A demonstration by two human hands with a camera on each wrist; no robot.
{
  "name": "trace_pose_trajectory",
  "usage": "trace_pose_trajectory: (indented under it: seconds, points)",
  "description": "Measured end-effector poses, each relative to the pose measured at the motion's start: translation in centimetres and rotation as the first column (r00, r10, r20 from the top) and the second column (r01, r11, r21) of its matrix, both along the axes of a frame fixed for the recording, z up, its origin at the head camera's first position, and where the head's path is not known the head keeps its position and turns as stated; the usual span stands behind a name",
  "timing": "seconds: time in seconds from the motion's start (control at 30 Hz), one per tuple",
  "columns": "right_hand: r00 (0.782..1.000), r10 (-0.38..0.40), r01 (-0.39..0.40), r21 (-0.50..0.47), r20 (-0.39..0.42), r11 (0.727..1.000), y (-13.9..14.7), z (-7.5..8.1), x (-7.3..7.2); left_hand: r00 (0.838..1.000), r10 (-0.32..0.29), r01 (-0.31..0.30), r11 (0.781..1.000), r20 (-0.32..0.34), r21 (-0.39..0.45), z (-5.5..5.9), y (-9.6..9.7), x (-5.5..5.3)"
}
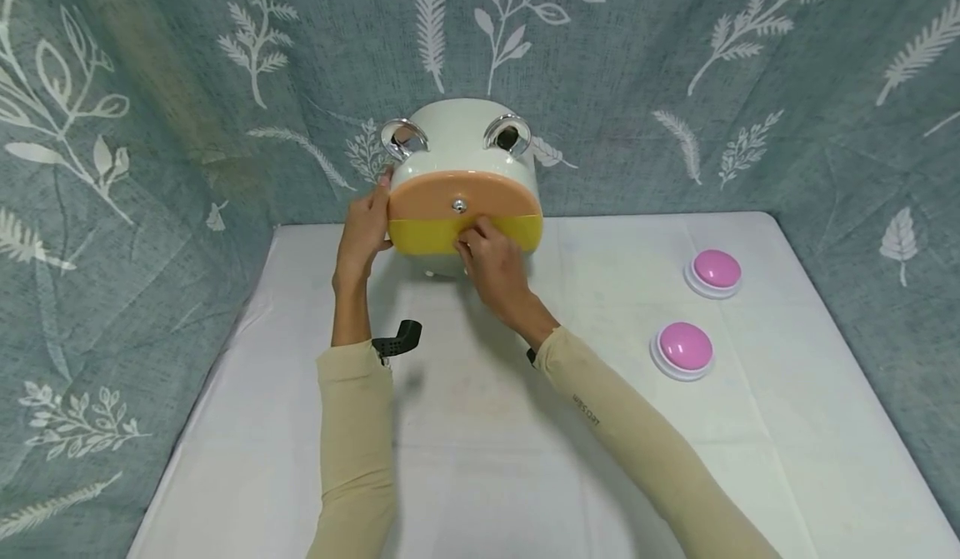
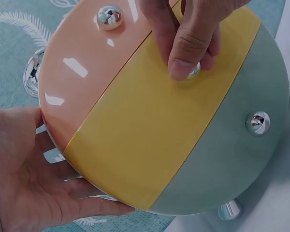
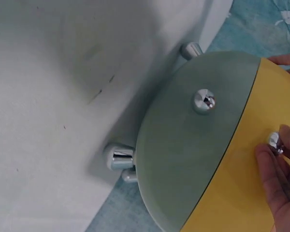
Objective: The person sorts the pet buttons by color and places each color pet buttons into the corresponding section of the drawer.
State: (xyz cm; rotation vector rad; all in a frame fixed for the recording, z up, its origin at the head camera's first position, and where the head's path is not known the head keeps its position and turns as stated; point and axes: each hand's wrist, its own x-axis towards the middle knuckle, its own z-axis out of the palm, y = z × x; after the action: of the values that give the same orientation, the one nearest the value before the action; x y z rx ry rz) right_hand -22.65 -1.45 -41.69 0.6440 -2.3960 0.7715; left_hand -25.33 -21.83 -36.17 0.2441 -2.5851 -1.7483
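A small rounded drawer cabinet (image 1: 427,238) stands toward the back of the table, its round front facing me. The front has a peach upper drawer (image 2: 72,77), a yellow middle drawer (image 2: 150,125) and a grey-green lower section (image 2: 222,140). My right hand (image 1: 493,263) pinches the silver knob (image 3: 274,141) of the yellow drawer between thumb and fingers. The yellow front lies flush with its neighbours. My left hand (image 1: 363,230) rests on the cabinet's left side, fingers spread along it and partly hidden behind the rim, thumb near the lower edge.
Two pink push buttons on white bases, a farther one (image 1: 717,269) and a nearer one (image 1: 686,347), sit on the right side of the white-covered table (image 1: 480,459). Patterned curtains (image 1: 622,92) hang behind and at both sides. The cabinet stands on silver feet (image 3: 120,157).
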Motion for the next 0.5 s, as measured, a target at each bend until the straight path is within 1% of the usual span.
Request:
trace_pose_trajectory:
  seconds: [0.1, 0.23, 0.4, 0.5]
  points:
    - [1.000, -0.003, 0.003, -0.001, 0.002, 1.000, -0.07, -0.09, 0.05, 1.000, 0.001, -0.001, 1.000, 0.001, -0.002, 0.09, -0.01, 0.01]
    - [1.000, -0.003, 0.003, -0.001, 0.008, 1.000, -0.09, -0.22, 0.18, 1.000, 0.001, -0.001, 1.000, 0.020, 0.008, 0.11, -0.09, 0.11]
    - [1.000, -0.008, 0.008, -0.006, -0.010, 1.000, -0.10, -0.34, 0.14, 1.000, -0.013, 0.013, 1.000, 0.000, 0.008, 0.05, -0.18, 0.17]
    - [1.000, -0.011, 0.011, -0.039, -0.006, 0.999, -0.10, -0.67, 0.21, 1.000, -0.020, 0.021, 1.000, -0.006, 0.011, 0.02, -0.24, 0.20]
